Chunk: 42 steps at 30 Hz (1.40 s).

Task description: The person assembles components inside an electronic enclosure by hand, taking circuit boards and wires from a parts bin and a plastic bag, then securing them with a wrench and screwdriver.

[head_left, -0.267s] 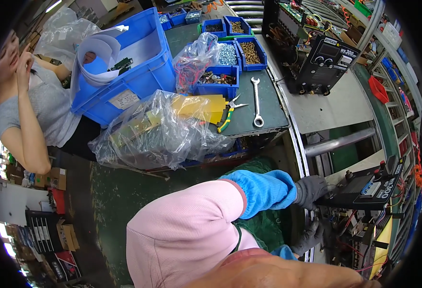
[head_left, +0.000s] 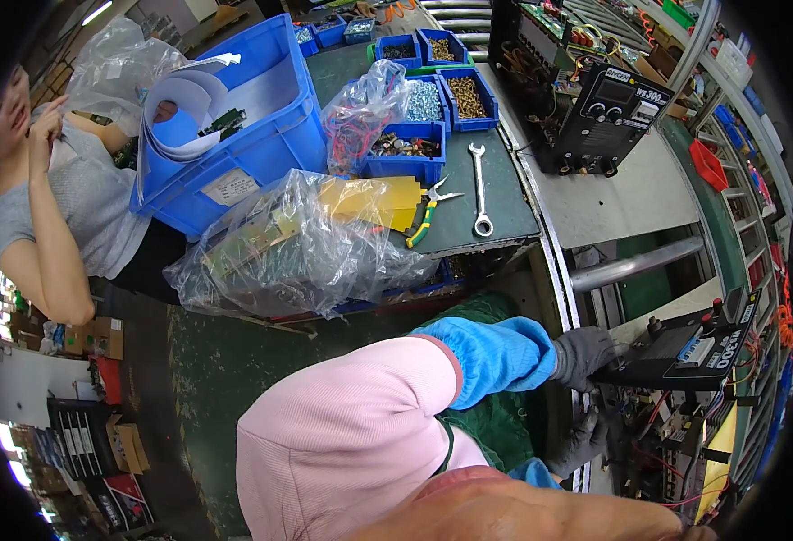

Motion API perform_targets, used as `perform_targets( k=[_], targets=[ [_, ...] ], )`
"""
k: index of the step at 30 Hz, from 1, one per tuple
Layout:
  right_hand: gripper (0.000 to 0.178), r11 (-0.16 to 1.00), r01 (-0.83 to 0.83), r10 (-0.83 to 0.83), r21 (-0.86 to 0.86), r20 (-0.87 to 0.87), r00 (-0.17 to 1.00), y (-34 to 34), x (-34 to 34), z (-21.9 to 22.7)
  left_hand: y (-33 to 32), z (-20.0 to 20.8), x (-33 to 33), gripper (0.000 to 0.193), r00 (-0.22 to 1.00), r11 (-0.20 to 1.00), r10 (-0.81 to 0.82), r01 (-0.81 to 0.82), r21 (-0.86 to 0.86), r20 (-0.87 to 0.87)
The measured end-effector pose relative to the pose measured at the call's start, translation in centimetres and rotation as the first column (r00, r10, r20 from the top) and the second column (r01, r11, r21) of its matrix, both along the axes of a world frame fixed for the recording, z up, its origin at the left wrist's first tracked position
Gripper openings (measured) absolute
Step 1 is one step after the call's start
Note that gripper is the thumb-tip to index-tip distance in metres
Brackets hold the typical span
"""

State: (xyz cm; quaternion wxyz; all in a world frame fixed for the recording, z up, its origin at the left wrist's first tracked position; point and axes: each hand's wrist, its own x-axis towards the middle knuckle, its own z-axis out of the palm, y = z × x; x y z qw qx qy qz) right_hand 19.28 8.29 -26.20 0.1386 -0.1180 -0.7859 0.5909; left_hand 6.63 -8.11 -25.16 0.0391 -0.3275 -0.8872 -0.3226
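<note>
My left hand [head_left: 584,357], in a dark grey glove below a blue sleeve cover, is at the near edge of a black front panel [head_left: 698,354] with knobs and terminals. Its fingers are curled, and what they hold is hidden. Below it, beside the metal rail, my right hand [head_left: 582,444] wears the same kind of glove. Its fingers are bent near the underside of the unit, and I cannot make out what is in them. Circuit boards and red wires [head_left: 676,442] show in the unit's open body, next to a yellow sheet [head_left: 719,451].
Another black machine [head_left: 608,117] stands farther along the roller line. The bench to the left carries a wrench [head_left: 480,191], pliers [head_left: 428,215], blue bins of screws [head_left: 470,97], a plastic bag [head_left: 297,243] and a large blue crate [head_left: 234,153]. A person [head_left: 63,207] is beside the crate.
</note>
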Motion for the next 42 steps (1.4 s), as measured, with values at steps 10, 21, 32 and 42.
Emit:
perform_targets(
  k=[10, 21, 32, 42],
  targets=[
    [0.029, 1.000, 0.002, -0.002, -0.009, 0.046, 0.999, 0.6, 0.0, -0.5, 0.2, -0.7, -0.1, 0.102, 0.999, 0.997, 0.015, -0.012, 0.072, -0.052],
    [0.027, 0.993, 0.096, -0.100, -0.064, -0.068, 0.993, -0.2, 0.1, -0.3, 0.0, -1.2, -0.4, 0.096, 0.992, 0.987, -0.006, 0.026, 0.160, -0.125],
    [0.025, 0.990, 0.110, -0.121, -0.083, -0.140, 0.983, -0.9, -0.1, -1.2, -2.9, -4.3, 8.1, 0.057, 0.934, 0.812, 0.018, -0.222, 0.539, 0.358],
    [0.016, 0.938, -0.335, 0.338, 0.086, -0.023, 0.941, -9.9, 5.3, 2.1, -9.5, -2.8, 13.7, 0.053, -0.033, 0.464, -0.694, -0.785, 0.412, 0.720]
  ],
)
